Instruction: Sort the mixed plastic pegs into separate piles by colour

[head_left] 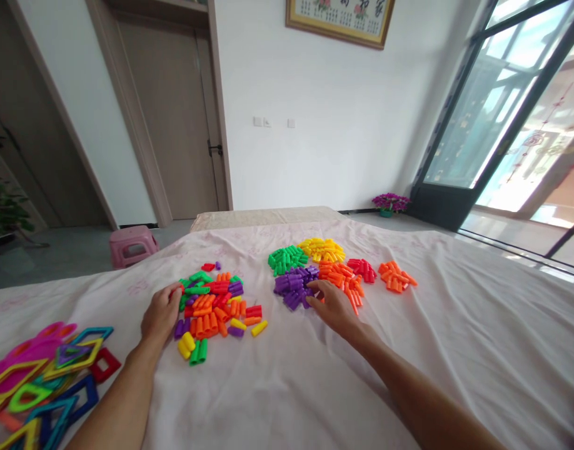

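Note:
My left hand (161, 312) rests at the left edge of a mixed pile of short plastic tube pieces (209, 306) in red, orange, green, yellow and purple. Its fingers curve in against the pile, and the fingertips are partly hidden. To the right, my right hand (334, 306) reaches over the sorted heaps, thumb and forefinger apart at the edge of the purple pieces (294, 287). No piece shows between them. Orange pieces (336, 274) lie partly behind this hand. Beyond are green pieces (286, 259), yellow pieces (322, 250) and red pieces (362, 270).
A separate orange heap (396, 276) sits at the right. Flat magnetic frame tiles (52, 369) overlap at the left front. A wrinkled pale cloth (277, 394) covers the surface. A pink stool (133, 245) stands on the floor beyond it.

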Demonstrator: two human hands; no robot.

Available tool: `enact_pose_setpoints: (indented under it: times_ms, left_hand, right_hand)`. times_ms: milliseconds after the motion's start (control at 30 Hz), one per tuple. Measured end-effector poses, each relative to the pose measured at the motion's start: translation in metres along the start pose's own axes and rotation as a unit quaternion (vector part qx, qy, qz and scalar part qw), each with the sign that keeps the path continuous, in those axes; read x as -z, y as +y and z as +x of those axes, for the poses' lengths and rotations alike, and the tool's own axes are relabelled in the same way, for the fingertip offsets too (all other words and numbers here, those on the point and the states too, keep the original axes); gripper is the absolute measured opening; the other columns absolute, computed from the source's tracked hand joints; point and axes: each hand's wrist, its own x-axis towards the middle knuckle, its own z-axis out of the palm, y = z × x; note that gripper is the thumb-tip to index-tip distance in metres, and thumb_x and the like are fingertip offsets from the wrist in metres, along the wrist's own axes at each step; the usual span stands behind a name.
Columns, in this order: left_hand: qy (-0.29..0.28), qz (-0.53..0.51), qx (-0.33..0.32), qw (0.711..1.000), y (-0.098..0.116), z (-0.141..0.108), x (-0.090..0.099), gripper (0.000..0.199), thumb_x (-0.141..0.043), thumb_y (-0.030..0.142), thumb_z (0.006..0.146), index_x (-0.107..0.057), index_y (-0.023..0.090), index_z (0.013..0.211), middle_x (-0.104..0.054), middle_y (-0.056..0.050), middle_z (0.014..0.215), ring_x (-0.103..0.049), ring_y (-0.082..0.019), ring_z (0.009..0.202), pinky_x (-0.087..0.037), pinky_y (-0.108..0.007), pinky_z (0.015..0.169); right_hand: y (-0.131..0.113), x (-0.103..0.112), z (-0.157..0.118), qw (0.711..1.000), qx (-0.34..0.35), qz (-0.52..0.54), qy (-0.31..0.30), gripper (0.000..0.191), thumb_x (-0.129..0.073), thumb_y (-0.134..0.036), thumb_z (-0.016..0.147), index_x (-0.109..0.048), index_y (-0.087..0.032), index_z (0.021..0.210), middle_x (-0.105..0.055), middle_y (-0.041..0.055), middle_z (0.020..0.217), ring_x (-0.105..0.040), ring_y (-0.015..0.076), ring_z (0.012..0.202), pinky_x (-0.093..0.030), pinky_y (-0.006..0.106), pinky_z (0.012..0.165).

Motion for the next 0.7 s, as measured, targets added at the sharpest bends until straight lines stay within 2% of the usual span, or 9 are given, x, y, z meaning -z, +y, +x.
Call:
enact_pose_setpoints:
  times_ms: [200, 300, 400, 500, 633, 700]
  left_hand:
    - [-0.003, -0.007, -0.005, 1.000, 0.002, 0.001, 0.003, 0.050, -0.037, 0.048, 0.094, -0.066, 0.021, 0.125, -0.065, -0.011, 0.132, -0.059, -0.028, 0.122, -0.045, -0.040, 0.104]
    - [-0.005, -0.011, -0.001, 1.000, 0.003, 0.000, 0.004, 0.050, -0.038, 0.048, 0.094, -0.067, 0.021, 0.124, -0.065, -0.010, 0.132, -0.059, -0.028, 0.122, -0.045, -0.040, 0.105]
    - [0.002, -0.015, -0.005, 1.000, 0.004, -0.001, 0.005, 0.046, -0.042, 0.046, 0.092, -0.068, 0.021, 0.122, -0.067, -0.009, 0.128, -0.060, -0.029, 0.120, -0.046, -0.040, 0.103]
    - [0.013, -0.014, -0.007, 1.000, 0.005, -0.001, 0.005, 0.043, -0.045, 0.043, 0.090, -0.069, 0.022, 0.119, -0.070, -0.008, 0.123, -0.062, -0.029, 0.116, -0.049, -0.040, 0.100]
    - [0.015, -0.014, 0.001, 1.000, 0.007, -0.001, 0.006, 0.042, -0.045, 0.041, 0.089, -0.070, 0.022, 0.117, -0.070, -0.008, 0.122, -0.063, -0.029, 0.113, -0.051, -0.039, 0.097]
    - [0.016, -0.017, 0.000, 1.000, 0.007, -0.001, 0.006, 0.042, -0.046, 0.041, 0.088, -0.070, 0.022, 0.116, -0.071, -0.008, 0.121, -0.063, -0.029, 0.113, -0.050, -0.040, 0.097]
  right_hand:
    - [0.009, -0.005, -0.003, 0.998, 0.007, -0.061, -0.004, 0.026, -0.062, -0.032, 0.087, -0.067, -0.021, 0.111, -0.071, 0.0044, 0.106, -0.064, 0.0214, 0.099, -0.045, 0.032, 0.084]
    - [0.014, -0.003, 0.000, 0.999, -0.007, -0.051, 0.017, 0.028, -0.057, -0.034, 0.091, -0.066, -0.021, 0.115, -0.070, 0.0051, 0.110, -0.065, 0.0202, 0.095, -0.046, 0.032, 0.083]
    - [0.016, 0.006, 0.001, 0.997, -0.017, -0.061, 0.034, 0.022, -0.055, -0.028, 0.091, -0.067, -0.021, 0.107, -0.071, 0.0041, 0.107, -0.065, 0.0193, 0.094, -0.046, 0.030, 0.079]
    - [0.013, 0.018, -0.001, 0.994, -0.018, -0.107, -0.002, 0.018, -0.060, -0.024, 0.085, -0.070, -0.023, 0.100, -0.072, 0.0034, 0.103, -0.064, 0.0212, 0.098, -0.043, 0.029, 0.077]
    - [0.010, 0.028, -0.005, 0.979, -0.004, -0.180, -0.092, 0.030, -0.072, -0.028, 0.076, -0.073, -0.025, 0.105, -0.070, 0.0056, 0.105, -0.062, 0.0252, 0.101, -0.041, 0.030, 0.076]
    - [0.009, 0.029, -0.007, 0.975, -0.003, -0.190, -0.116, 0.030, -0.072, -0.027, 0.076, -0.073, -0.023, 0.106, -0.070, 0.0069, 0.105, -0.062, 0.0249, 0.099, -0.041, 0.030, 0.075]
